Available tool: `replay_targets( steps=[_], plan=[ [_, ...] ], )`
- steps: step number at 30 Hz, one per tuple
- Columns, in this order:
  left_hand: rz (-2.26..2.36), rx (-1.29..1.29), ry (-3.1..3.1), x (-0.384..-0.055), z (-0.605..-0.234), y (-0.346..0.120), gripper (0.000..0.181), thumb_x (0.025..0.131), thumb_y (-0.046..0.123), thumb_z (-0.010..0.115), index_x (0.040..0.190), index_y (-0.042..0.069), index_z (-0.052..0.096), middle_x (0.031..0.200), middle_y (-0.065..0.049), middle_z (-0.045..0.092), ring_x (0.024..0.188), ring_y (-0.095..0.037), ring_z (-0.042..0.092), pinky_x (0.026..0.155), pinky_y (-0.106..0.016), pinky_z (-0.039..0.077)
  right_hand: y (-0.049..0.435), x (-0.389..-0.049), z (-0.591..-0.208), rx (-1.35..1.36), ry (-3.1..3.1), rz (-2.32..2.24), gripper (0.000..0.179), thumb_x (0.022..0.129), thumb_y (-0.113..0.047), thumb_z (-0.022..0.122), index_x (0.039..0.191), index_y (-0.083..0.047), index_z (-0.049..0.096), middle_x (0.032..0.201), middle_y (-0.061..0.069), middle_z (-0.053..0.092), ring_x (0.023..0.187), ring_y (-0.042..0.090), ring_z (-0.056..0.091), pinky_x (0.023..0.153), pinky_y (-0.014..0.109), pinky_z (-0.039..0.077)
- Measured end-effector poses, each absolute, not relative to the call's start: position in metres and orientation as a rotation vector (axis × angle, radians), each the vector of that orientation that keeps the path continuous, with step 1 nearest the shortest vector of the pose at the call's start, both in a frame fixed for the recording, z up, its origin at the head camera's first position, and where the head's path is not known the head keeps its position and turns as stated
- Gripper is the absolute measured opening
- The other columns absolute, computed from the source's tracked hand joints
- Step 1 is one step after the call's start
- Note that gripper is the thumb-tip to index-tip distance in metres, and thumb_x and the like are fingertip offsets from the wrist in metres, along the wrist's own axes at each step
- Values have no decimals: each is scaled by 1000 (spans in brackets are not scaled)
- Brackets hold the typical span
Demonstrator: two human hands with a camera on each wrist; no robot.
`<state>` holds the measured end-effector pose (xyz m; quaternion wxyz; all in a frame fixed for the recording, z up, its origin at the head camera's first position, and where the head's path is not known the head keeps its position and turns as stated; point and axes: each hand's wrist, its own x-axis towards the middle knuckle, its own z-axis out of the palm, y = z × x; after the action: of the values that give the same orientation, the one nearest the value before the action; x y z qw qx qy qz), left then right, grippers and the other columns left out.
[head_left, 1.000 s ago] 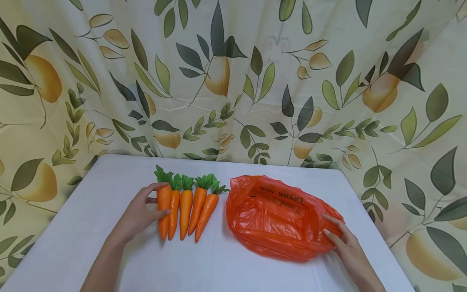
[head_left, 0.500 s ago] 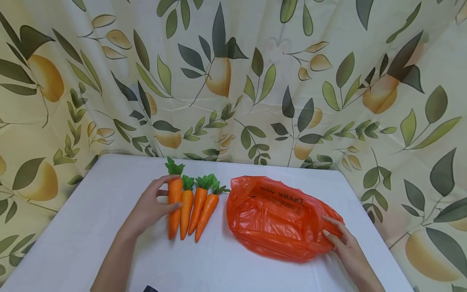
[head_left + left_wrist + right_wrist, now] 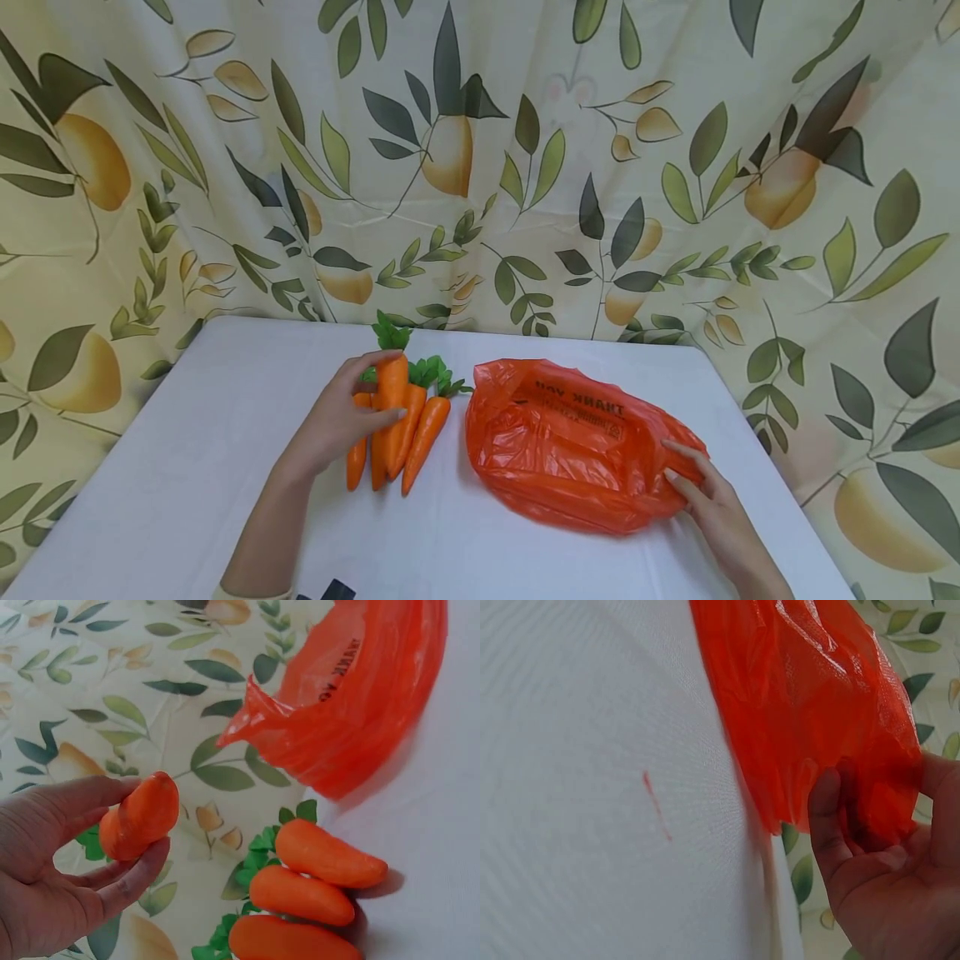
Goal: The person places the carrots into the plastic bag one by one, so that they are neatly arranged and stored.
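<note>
My left hand (image 3: 337,425) grips an orange carrot (image 3: 392,379) with a green leafy top, thumb on one side and fingers on the other. In the left wrist view this carrot (image 3: 146,814) points toward the camera, raised apart from a row of others such as this carrot (image 3: 330,859). The head view has it overlapping the remaining carrots (image 3: 427,437) on the table. To their right lies an orange-red plastic bag (image 3: 562,458) with its mouth spread. My right hand (image 3: 716,508) holds the bag's right edge; its fingers curl at the film (image 3: 802,712) in the right wrist view.
A white cloth covers the table (image 3: 465,550). Behind it hangs a curtain (image 3: 495,167) printed with leaves and fruit. Part of a small black object (image 3: 339,590) shows at the bottom edge, near my left forearm.
My left hand has lifted the leftmost carrot and carried it rightward over the others. My right hand and the bag have stayed in place. A black object has come into view at the bottom.
</note>
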<state>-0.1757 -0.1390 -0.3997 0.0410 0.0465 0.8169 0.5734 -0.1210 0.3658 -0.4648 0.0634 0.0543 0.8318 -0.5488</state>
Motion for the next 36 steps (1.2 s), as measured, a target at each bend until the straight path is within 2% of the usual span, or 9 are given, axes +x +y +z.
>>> replay_targets(
  steps=[5, 12, 19, 26, 33, 36],
  plan=[
    [1784, 174, 2480, -174, -395, -131, 70, 87, 9, 85, 145, 34, 56, 151, -6, 40, 128, -39, 50, 81, -40, 61, 366, -121, -466, 144, 2510, -1685, 57, 110, -26, 53, 159, -7, 33, 159, 19, 30, 107, -4, 55, 87, 20, 53],
    [1789, 152, 2456, -173, -391, -116, 70, 87, 11, 85, 145, 38, 56, 147, -3, 41, 121, -38, 56, 79, -42, 61, 366, -121, -465, 148, 2532, -1645, 57, 110, -28, 53, 160, -8, 33, 160, 20, 29, 108, -6, 53, 88, 18, 52],
    [1817, 189, 2441, -175, -392, -99, 69, 86, 11, 86, 143, 39, 58, 145, -1, 44, 115, -37, 60, 77, -40, 61, 365, -120, -466, 133, 2537, -1657, 55, 110, -27, 53, 159, -8, 35, 159, 18, 30, 108, -2, 54, 87, 20, 53],
    [1814, 239, 2425, -176, -390, -81, 69, 85, 11, 87, 140, 44, 60, 143, 3, 46, 119, -32, 57, 75, -38, 61, 363, -120, -463, 135, 2542, -1653, 55, 110, -28, 54, 158, -8, 37, 159, 18, 31, 109, -2, 54, 88, 20, 53],
    [1855, 332, 2384, -177, -390, -68, 69, 85, 10, 86, 143, 38, 60, 144, 3, 45, 116, -31, 58, 76, -37, 61, 363, -120, -463, 112, 2552, -1660, 55, 110, -29, 54, 158, -9, 37, 159, 18, 32, 110, -2, 54, 88, 20, 53],
    [1858, 349, 2352, -178, -391, -61, 70, 85, 10, 86, 143, 40, 59, 147, 4, 43, 116, -30, 57, 78, -37, 61, 364, -119, -464, 97, 2557, -1681, 54, 110, -26, 54, 157, -7, 37, 157, 18, 34, 109, -1, 55, 87, 20, 53]
  ],
)
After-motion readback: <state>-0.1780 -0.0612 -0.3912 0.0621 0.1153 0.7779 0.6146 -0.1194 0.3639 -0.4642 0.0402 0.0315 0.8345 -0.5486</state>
